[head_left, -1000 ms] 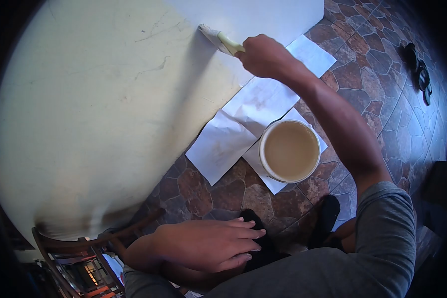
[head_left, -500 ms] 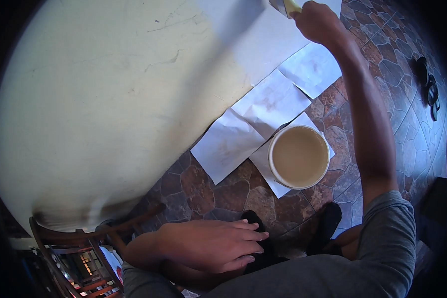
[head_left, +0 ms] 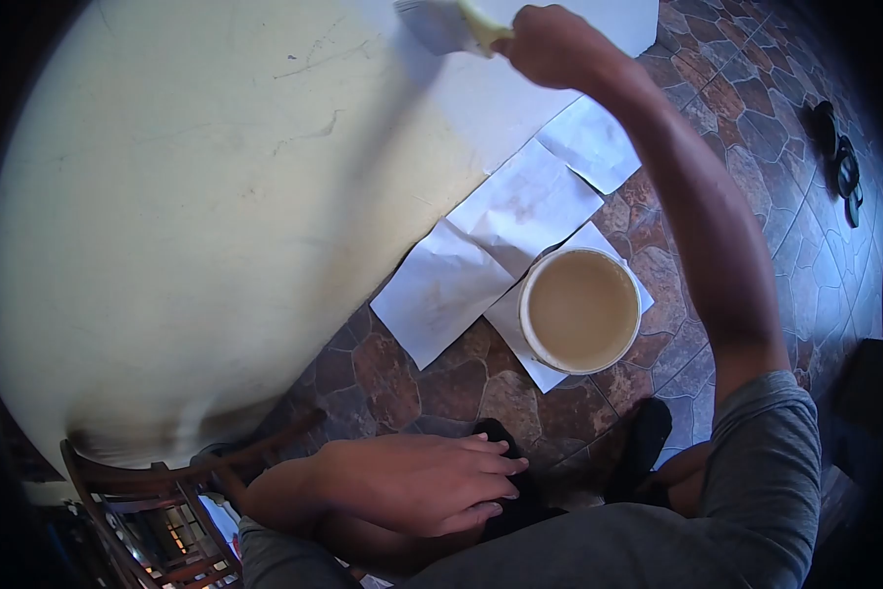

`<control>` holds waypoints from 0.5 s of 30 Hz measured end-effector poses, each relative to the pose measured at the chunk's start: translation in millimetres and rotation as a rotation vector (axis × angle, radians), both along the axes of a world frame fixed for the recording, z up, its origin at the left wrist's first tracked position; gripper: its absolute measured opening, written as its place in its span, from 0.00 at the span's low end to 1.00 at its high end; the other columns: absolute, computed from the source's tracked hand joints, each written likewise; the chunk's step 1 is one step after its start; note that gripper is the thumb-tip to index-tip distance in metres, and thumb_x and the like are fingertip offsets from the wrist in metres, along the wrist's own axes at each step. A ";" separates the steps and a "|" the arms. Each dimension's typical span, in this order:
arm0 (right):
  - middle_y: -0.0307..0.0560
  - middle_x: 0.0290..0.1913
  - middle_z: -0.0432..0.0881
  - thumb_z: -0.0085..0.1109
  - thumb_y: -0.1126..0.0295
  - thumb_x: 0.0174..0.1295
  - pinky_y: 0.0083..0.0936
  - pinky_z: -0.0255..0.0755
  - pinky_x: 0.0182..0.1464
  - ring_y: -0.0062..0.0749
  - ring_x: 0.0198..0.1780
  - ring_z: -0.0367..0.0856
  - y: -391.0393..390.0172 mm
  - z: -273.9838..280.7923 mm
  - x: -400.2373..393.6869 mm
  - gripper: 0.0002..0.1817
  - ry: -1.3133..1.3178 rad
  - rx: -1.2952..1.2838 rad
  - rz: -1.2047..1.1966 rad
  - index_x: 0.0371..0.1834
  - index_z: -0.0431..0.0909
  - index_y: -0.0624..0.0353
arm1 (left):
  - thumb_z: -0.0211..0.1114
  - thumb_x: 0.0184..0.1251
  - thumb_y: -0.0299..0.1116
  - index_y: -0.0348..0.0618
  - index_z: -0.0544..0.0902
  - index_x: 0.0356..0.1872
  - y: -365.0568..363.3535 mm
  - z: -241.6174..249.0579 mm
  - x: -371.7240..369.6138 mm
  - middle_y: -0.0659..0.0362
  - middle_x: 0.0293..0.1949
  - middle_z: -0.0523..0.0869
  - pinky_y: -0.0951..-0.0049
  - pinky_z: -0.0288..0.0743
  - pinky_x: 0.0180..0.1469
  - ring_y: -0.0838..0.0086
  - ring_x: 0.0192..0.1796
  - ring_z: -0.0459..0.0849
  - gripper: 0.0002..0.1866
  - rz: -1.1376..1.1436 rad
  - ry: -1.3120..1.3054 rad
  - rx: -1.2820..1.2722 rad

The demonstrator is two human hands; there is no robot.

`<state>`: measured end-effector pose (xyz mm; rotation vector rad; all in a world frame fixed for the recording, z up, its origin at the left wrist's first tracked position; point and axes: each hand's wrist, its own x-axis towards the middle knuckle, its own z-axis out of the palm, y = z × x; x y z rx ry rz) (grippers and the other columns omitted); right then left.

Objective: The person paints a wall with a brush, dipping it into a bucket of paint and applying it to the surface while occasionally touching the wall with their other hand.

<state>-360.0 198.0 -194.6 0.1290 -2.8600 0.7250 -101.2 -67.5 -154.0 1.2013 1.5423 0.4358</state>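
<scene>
My right hand point(head_left: 557, 44) is raised at the top of the view and grips the pale handle of a paintbrush point(head_left: 446, 22), whose bristles lie against a cream wall point(head_left: 196, 187). Below the arm a white bucket point(head_left: 580, 309) of beige paint stands on sheets of white paper point(head_left: 441, 285) spread over the stone-pattern floor. My left hand point(head_left: 417, 483) rests flat on my knee near the bottom, fingers together and holding nothing. My feet in black socks point(head_left: 641, 442) show beside it.
A wooden chair point(head_left: 157, 491) stands at the lower left against the wall. Dark sandals point(head_left: 836, 157) lie on the tiled floor at the far right. More paper sheets point(head_left: 591, 142) line the wall's foot.
My right hand has swung the brush up the wall, then back leftward along its top. The bucket and my left hand have stayed put.
</scene>
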 end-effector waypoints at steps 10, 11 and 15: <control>0.42 0.23 0.83 0.60 0.56 0.76 0.26 0.68 0.20 0.22 0.17 0.74 36.7 53.0 69.8 0.20 -0.228 -0.030 0.020 0.47 0.83 0.67 | 0.54 0.80 0.39 0.32 0.78 0.61 -8.5 1.7 6.1 0.37 0.71 0.74 0.51 0.63 0.79 0.46 0.76 0.70 0.21 0.072 -0.008 0.087; 0.42 0.23 0.83 0.60 0.56 0.76 0.24 0.68 0.20 0.21 0.17 0.74 31.4 50.1 68.6 0.20 -0.287 -0.045 -0.006 0.47 0.84 0.66 | 0.55 0.79 0.39 0.32 0.78 0.60 -12.2 -4.2 10.0 0.37 0.71 0.75 0.50 0.64 0.78 0.45 0.76 0.70 0.20 0.017 0.039 0.114; 0.41 0.23 0.83 0.66 0.54 0.72 0.20 0.69 0.20 0.23 0.16 0.75 22.8 50.2 66.8 0.19 -0.516 0.077 0.234 0.50 0.85 0.62 | 0.61 0.75 0.39 0.33 0.79 0.60 -2.9 -4.6 -15.4 0.38 0.72 0.73 0.46 0.64 0.78 0.39 0.75 0.69 0.21 -0.278 0.016 0.097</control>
